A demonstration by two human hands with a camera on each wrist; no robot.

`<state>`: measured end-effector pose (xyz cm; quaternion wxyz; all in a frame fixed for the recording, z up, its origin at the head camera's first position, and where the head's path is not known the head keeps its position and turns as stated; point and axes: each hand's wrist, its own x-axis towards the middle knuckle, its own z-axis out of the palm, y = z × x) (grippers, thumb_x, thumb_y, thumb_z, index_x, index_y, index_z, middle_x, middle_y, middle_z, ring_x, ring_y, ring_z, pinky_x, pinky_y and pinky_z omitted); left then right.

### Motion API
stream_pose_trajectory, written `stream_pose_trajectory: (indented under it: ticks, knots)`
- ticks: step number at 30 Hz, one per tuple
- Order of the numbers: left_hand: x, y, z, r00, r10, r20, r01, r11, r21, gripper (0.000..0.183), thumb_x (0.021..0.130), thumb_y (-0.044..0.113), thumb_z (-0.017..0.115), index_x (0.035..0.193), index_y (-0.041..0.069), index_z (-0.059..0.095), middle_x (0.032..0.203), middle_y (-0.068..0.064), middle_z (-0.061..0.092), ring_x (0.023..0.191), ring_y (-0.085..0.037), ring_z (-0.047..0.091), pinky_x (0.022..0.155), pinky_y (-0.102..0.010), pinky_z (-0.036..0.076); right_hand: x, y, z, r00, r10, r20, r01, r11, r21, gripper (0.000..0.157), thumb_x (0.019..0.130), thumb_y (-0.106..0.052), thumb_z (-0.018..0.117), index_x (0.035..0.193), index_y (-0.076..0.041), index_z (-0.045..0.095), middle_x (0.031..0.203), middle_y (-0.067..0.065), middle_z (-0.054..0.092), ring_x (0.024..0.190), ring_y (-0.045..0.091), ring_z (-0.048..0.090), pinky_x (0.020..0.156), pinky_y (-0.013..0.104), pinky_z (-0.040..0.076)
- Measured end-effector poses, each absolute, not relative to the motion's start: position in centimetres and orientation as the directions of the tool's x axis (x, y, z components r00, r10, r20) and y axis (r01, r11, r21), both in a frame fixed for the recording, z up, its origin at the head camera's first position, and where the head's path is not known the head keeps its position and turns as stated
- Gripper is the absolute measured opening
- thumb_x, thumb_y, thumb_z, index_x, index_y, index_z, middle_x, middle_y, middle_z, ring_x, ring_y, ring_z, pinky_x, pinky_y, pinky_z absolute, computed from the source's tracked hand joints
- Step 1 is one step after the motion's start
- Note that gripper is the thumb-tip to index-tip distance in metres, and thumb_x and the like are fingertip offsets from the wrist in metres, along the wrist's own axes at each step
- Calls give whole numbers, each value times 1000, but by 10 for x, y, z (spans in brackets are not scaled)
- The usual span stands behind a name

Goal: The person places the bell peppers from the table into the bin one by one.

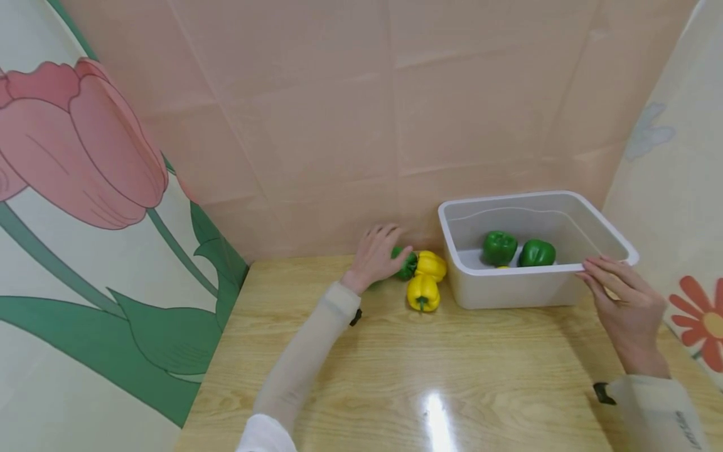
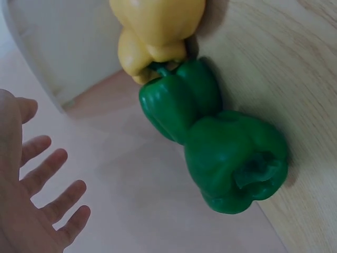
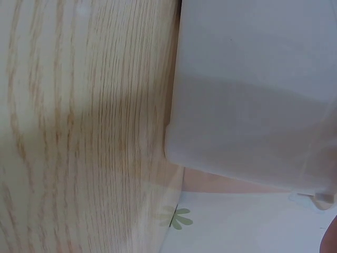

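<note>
My left hand point(image 1: 377, 254) hovers over two green bell peppers with its fingers spread, holding nothing. One green bell pepper point(image 1: 405, 267) shows beside the thumb; the other green bell pepper point(image 2: 237, 158) is mostly hidden under the hand in the head view. In the left wrist view the left hand point(image 2: 31, 184) is apart from both. Two yellow bell peppers point(image 1: 430, 266) point(image 1: 423, 293) lie against the green one. My right hand point(image 1: 627, 301) pinches the front right rim of a white plastic bin point(image 1: 514, 289). Inside are two green bell peppers point(image 1: 499, 248) point(image 1: 537, 252) and a sliver of yellow.
The bin stands at the back right of the wooden table point(image 1: 395, 370), near the pinkish covering point(image 1: 316, 125) behind. Walls with printed flowers point(image 1: 85, 144) rise at both sides. The loose peppers sit just left of the bin.
</note>
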<state>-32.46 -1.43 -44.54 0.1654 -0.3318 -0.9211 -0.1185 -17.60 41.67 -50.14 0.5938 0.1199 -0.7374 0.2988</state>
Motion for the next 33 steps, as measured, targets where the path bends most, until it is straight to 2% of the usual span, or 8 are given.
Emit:
stream_pose_trajectory:
  ticks: [6,15,33]
  knots:
    - [-324,-19,-450,-744,559,366,633,765,117,56,108,49,55,153,16,58,151,-8,62,137,-32,58,116,-50,46,-178,421,-504,-276,169,946,-520,801,-295,19,89,-16,88,100,0,85,106,21,80,118,11,74,113,27,49]
    - [-326,-27,-462,-756,554,348,620,777,110,54,108,49,55,150,15,60,151,-8,61,136,-32,59,114,-51,47,-182,428,-511,-264,175,949,-532,794,-294,18,87,-14,89,100,-2,85,106,19,81,117,19,76,113,31,50]
    - [-330,-37,-478,-794,529,298,582,803,128,53,108,48,57,151,16,59,149,-7,61,136,-32,59,116,-52,44,-180,427,-510,-277,163,947,-530,796,-292,18,86,-11,89,101,-2,85,108,19,81,118,15,75,115,33,49]
